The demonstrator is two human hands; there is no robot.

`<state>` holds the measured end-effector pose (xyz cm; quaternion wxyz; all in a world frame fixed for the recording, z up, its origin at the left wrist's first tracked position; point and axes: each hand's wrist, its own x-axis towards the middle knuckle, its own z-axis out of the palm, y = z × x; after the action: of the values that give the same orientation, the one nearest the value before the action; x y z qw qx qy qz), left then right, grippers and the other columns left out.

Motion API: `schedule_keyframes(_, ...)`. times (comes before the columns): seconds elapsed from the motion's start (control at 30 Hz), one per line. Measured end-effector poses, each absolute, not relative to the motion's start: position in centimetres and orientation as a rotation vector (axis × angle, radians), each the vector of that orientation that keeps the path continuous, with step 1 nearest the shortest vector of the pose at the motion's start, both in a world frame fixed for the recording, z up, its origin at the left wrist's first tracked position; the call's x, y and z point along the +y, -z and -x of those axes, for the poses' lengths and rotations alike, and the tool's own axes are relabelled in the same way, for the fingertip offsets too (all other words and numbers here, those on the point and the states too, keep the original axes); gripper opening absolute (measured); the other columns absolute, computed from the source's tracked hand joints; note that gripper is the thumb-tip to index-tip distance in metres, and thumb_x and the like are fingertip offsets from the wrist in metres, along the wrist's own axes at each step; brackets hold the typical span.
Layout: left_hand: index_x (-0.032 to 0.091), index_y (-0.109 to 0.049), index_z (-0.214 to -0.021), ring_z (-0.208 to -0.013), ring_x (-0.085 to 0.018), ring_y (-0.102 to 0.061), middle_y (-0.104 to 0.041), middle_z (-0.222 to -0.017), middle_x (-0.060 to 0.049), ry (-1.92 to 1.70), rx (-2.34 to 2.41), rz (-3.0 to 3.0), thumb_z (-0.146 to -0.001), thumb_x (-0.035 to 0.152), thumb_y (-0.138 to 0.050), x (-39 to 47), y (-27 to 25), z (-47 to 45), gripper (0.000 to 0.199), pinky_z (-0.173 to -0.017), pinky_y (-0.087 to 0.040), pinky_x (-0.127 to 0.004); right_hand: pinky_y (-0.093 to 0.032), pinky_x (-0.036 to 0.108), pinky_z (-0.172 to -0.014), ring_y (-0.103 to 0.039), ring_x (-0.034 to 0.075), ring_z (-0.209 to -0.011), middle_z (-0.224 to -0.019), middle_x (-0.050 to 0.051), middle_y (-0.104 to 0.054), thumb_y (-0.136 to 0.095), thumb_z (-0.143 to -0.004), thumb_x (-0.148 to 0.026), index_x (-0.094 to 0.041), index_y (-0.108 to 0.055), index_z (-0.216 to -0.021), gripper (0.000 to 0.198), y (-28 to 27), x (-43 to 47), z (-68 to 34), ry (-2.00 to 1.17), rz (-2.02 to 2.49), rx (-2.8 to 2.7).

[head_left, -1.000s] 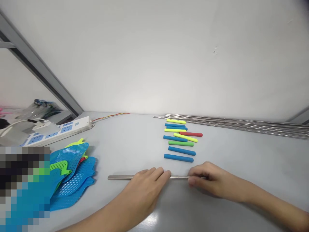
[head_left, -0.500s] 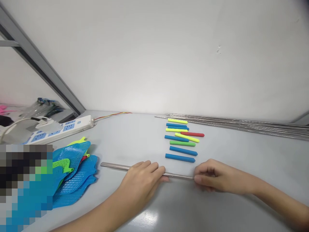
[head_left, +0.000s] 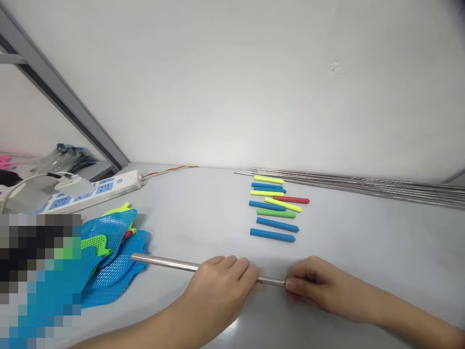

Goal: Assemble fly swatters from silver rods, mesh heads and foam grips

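Observation:
A silvery metal telescopic rod (head_left: 167, 262) lies across in front of me, thicker on the left and thinner on the right. My left hand (head_left: 225, 291) is wrapped around its middle, hiding where the sections meet. The thin right part is pinched by my right hand (head_left: 316, 286) between thumb and fingers; the tip there is hidden. At its left, the rod's end overlaps the stacked fly swatter heads (head_left: 119, 271), blue and green perforated plastic. Beyond my hands lie several pointed plastic sleeves, among them a blue sleeve (head_left: 272, 235), a green sleeve (head_left: 276, 213) and a red sleeve (head_left: 292, 199).
Several long thin metal rods (head_left: 356, 186) run along the wall at the back right. A white power strip (head_left: 119, 184) with plugs and a coloured wire (head_left: 170, 170) lies at the back left. A grey metal frame post (head_left: 72, 92) slants down beside it.
Both hands have moved toward me with the rod. Its left end has shifted left, over the swatter heads, and the thin stretch showing between my hands is shorter.

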<state>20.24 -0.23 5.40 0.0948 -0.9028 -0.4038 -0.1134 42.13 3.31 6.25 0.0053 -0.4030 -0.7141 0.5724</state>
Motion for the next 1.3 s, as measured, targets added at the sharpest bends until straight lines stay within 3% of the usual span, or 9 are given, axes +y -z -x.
schedule_keyframes(0.2,0.02,-0.043,-0.066,-0.045,-0.014,-0.047,-0.052,-0.056,0.005,0.36,-1.199,2.614,-0.082,0.025,-0.052,-0.6,-5.2,-20.5,0.019,-0.044,-0.027,-0.028,-0.028,0.018,-0.046,-0.033,0.008,-0.05,-0.052,-0.005,-0.039,-0.04,-0.086,-0.028,-0.015,-0.055,-0.062,0.031,-6.0,2.6,-41.7,-1.529,1.312,-2.283)
schedule_keyframes(0.6,0.02,-0.041,-0.065,-0.043,-0.015,-0.05,-0.051,-0.052,0.004,0.289,-1.245,2.579,-0.082,0.024,-0.051,-1.0,-5.2,-21.0,0.02,-0.042,-0.028,-0.028,-0.03,0.02,-0.049,-0.035,0.009,-0.05,-0.052,-0.003,-0.044,-0.037,-0.085,-0.02,-0.017,-0.046,-0.058,0.029,-5.6,2.2,-41.0,-1.36,1.2,-2.343)
schedule_keyframes(0.77,0.02,-0.041,-0.067,-0.046,-0.016,-0.052,-0.055,-0.058,0.005,0.182,-1.191,2.779,-0.076,0.018,-0.058,-1.4,-4.6,-21.7,0.02,-0.043,-0.033,-0.028,-0.028,0.018,-0.047,-0.034,0.008,-0.049,-0.051,-0.004,-0.043,-0.039,-0.083,-0.02,-0.016,-0.045,-0.056,0.028,-5.6,1.4,-40.4,-1.419,1.122,-2.367)
schedule_keyframes(0.97,0.02,-0.04,-0.066,-0.045,-0.016,-0.053,-0.054,-0.056,0.005,0.183,-1.244,2.725,-0.078,0.021,-0.056,-1.4,-4.5,-22.0,0.021,-0.041,-0.034,-0.028,-0.028,0.019,-0.047,-0.035,0.008,-0.05,-0.051,-0.004,-0.042,-0.039,-0.083,-0.021,-0.015,-0.046,-0.056,0.028,-5.7,1.7,-40.2,-1.501,1.172,-2.275)
schedule_keyframes(1.3,0.02,-0.04,-0.07,-0.046,-0.016,-0.054,-0.055,-0.058,0.004,0.146,-1.195,2.768,-0.075,0.011,-0.054,-1.7,-4.1,-22.6,0.017,-0.041,-0.036,-0.027,-0.026,0.02,-0.048,-0.029,0.008,-0.052,-0.054,-0.005,-0.034,-0.036,-0.082,-0.018,-0.016,-0.043,-0.058,0.025,-5.5,1.4,-39.8,-1.665,1.027,-2.222)
